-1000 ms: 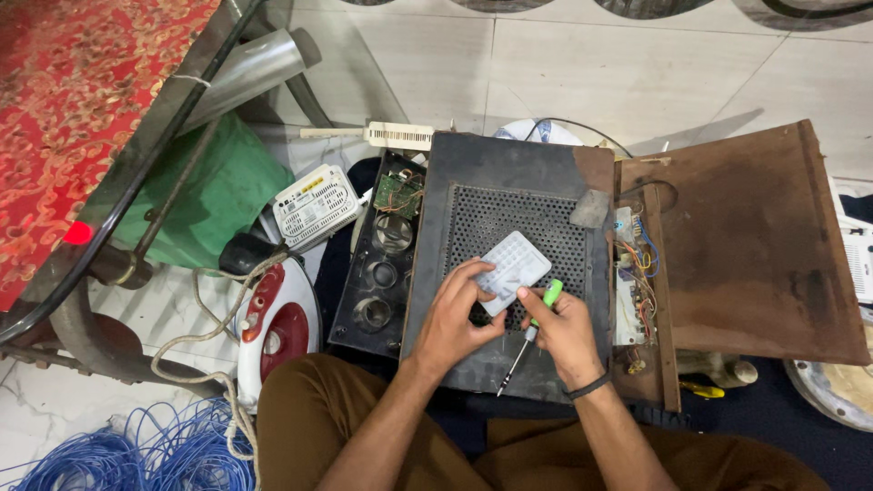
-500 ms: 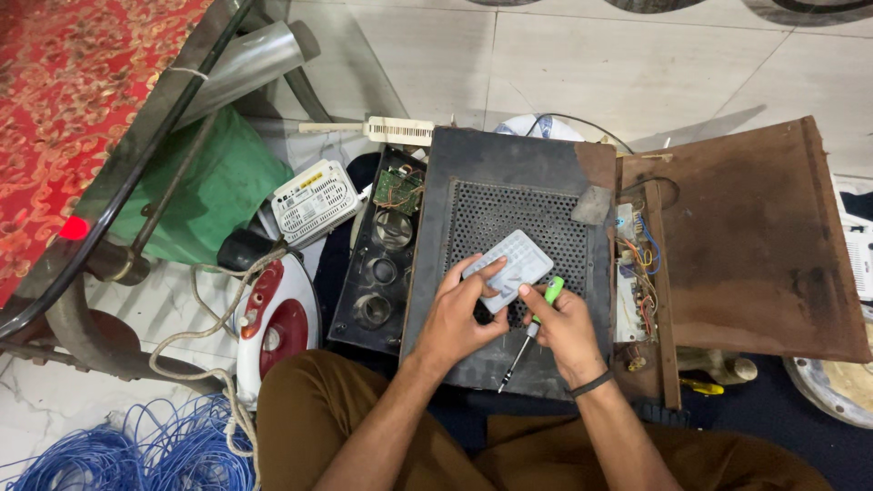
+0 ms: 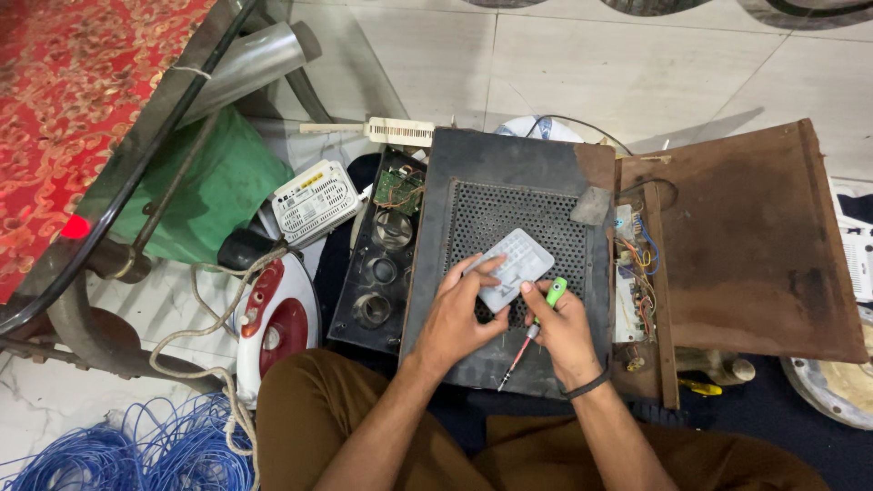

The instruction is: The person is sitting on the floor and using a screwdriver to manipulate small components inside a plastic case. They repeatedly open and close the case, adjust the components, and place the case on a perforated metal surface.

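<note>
Hands (image 3: 509,318) gripping small white cover (image 3: 514,267), green-handled screwdriver (image 3: 535,325), apparently right-held

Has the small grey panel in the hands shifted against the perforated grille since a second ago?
No clear move: the grey panel lies over the same lower middle patch of the perforated grille, gripped by both hands.

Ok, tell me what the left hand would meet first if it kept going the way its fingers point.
The left hand points up and right, fingertips already on the small pale grey casing. Past that lies the dark case's perforated grille, though depth is hard to judge.
</note>
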